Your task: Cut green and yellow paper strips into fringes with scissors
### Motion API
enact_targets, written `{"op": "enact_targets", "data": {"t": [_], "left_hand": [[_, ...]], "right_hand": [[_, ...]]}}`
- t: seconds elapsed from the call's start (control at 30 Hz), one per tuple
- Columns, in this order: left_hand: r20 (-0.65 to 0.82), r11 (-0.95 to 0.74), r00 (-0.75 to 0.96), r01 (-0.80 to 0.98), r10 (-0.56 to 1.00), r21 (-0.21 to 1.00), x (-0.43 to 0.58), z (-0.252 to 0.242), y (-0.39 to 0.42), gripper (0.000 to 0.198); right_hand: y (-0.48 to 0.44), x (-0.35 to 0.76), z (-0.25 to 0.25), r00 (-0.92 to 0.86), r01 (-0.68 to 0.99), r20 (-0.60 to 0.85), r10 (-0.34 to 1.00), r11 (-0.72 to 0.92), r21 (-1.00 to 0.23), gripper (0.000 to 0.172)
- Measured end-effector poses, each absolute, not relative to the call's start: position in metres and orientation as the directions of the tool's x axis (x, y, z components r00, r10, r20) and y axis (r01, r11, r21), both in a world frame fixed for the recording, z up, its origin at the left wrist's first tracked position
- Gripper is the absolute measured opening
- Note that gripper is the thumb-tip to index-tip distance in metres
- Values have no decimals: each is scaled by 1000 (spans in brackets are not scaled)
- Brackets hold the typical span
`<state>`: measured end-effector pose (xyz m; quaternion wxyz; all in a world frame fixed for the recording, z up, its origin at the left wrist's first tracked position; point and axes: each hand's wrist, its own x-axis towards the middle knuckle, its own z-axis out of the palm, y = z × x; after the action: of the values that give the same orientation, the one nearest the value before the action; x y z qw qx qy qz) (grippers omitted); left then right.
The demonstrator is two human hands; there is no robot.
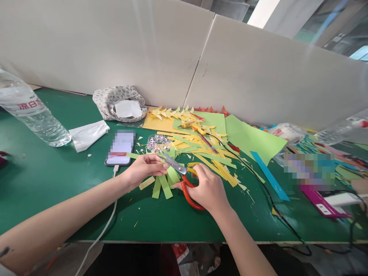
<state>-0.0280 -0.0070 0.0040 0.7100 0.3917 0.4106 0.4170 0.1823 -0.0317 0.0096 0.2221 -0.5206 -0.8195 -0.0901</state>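
Observation:
My left hand (145, 170) is closed in a pinch on a narrow paper strip (132, 155). The strip's light-green part sticks out to the left, toward a reddish end over the phone. My right hand (211, 188) grips a pair of scissors (178, 167) by its red and yellow handles. The blades point up and left, with their tips close to my left fingers. Below the blades, several short light-green paper strips (164, 187) lie on the green table (86, 209). A clear tray of shiny small pieces (158, 143) sits just beyond my left hand.
Yellow paper strips (221, 172) and a yellow corded tool (193, 125) lie behind the scissors. A charging phone (122, 143), a fabric pouch (103, 101) and a water bottle (34, 107) stand left. Right are a blue strip (269, 176), a black cord (268, 189) and a magenta power strip (323, 205).

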Motion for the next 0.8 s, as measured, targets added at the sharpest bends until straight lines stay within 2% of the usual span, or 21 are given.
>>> {"op": "enact_targets", "data": {"t": [0.23, 0.37, 0.5, 0.57, 0.67, 0.73, 0.8], "left_hand": [[-254, 346, 319, -277, 913, 896, -29, 4, -8, 17], [-253, 336, 327, -227, 910, 914, -28, 5, -8, 21], [-234, 281, 362, -84, 902, 956, -28, 9, -8, 25], [-216, 235, 351, -13, 911, 972, -30, 11, -7, 26], [-144, 89, 311, 184, 940, 979, -34, 9, -4, 24], [-39, -58, 277, 332, 960, 942, -36, 6, -3, 23], [18, -125, 266, 393, 964, 911, -38, 3, -2, 24]], "right_hand": [[-31, 183, 5, -350, 888, 486, 800, 449, -99, 33], [-29, 183, 6, -281, 884, 471, 836, 417, -212, 36], [-23, 187, 10, -93, 868, 354, 931, 250, -430, 39], [-18, 192, 11, -1, 863, 279, 960, 141, -485, 40], [-11, 199, 13, 77, 863, 226, 971, 49, -503, 39], [-6, 204, 14, 115, 870, 205, 972, 1, -493, 37], [-1, 210, 17, 169, 880, 209, 963, -51, -473, 33]]}}
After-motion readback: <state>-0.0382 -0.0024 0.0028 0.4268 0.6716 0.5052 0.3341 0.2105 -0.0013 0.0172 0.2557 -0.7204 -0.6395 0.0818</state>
